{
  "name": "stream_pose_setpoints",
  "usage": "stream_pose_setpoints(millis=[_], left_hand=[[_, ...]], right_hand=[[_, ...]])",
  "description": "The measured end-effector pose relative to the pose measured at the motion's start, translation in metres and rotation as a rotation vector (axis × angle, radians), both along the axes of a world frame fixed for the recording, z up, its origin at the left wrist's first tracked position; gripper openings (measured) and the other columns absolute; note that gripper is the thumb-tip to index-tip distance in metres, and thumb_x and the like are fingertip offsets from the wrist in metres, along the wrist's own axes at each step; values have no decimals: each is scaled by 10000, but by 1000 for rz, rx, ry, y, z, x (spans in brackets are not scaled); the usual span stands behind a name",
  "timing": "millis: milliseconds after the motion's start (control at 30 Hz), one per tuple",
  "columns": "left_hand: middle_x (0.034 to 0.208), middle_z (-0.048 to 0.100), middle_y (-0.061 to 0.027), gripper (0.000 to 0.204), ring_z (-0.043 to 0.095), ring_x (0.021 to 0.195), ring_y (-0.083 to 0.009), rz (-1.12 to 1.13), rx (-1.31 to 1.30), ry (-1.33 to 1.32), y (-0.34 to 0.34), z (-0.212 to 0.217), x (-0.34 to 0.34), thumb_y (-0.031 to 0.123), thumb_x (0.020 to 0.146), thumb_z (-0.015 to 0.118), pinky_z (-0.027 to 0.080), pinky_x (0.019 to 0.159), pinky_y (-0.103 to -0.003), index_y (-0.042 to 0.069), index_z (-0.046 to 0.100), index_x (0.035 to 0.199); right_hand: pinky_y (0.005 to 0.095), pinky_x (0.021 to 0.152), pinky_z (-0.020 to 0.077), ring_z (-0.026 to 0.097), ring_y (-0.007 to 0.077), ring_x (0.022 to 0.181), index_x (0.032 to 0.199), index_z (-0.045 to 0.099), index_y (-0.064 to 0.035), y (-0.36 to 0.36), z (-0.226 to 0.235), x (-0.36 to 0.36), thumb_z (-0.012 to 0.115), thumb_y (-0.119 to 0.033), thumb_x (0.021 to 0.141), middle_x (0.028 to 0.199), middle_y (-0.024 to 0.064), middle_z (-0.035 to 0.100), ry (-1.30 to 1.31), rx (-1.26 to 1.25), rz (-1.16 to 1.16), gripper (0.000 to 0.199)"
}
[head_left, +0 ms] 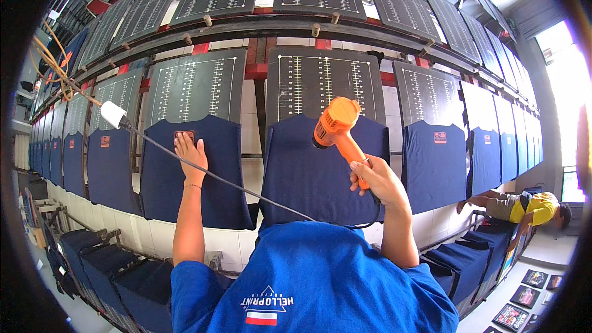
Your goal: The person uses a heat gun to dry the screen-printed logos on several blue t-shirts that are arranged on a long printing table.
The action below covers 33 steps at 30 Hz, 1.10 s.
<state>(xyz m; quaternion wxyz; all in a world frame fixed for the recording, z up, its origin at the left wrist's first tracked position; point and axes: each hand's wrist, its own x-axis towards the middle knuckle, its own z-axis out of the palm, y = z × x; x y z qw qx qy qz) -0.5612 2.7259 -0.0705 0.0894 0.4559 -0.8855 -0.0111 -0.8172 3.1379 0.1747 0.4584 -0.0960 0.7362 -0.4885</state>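
My right hand is wrapped round the handle of an orange heat gun. Its dark nozzle is tipped over a navy shirt on a black board in front of me. To the left, my left hand lies flat, fingers stretched, on another navy shirt, partly covering a small orange print below the shirt's upper edge. A dark power cord crosses over my left wrist area, running from a white connector down toward my chest and the gun.
Black boards with ruled scales stand in long rows, many wearing navy shirts with orange prints. A steel rail runs behind them. Behind me are more draped navy shirts, and a person in a yellow shirt at the right.
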Motion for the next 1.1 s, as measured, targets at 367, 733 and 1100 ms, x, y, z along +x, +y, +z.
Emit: stream_pose_setpoints(millis=[367,733,1100], left_hand=[[1560,231,-285,671,218,1444,-459,6,47,30,0,5,2,415,1044,343,207,1169,-556,-86,264,1484],[1551,246,-290,661,221,1448,-447,-28,-5,29,-1,-1,4,394,1044,355,198,1172,-554,-93,262,1481],[1549,247,-298,644,238,1437,-460,-94,22,62,8,8,-5,381,1043,365,208,1172,-542,-97,286,1468]], right_hand=[[232,511,494,629,100,632,1037,575,12,7,-6,3,610,-281,959,745,34,608,46,21,-12,305],[229,513,502,638,104,637,1076,588,22,14,-11,4,614,-276,952,757,31,606,102,33,-26,324],[225,514,495,629,100,623,1063,590,13,26,-9,-3,600,-260,953,752,22,604,108,45,-99,295]])
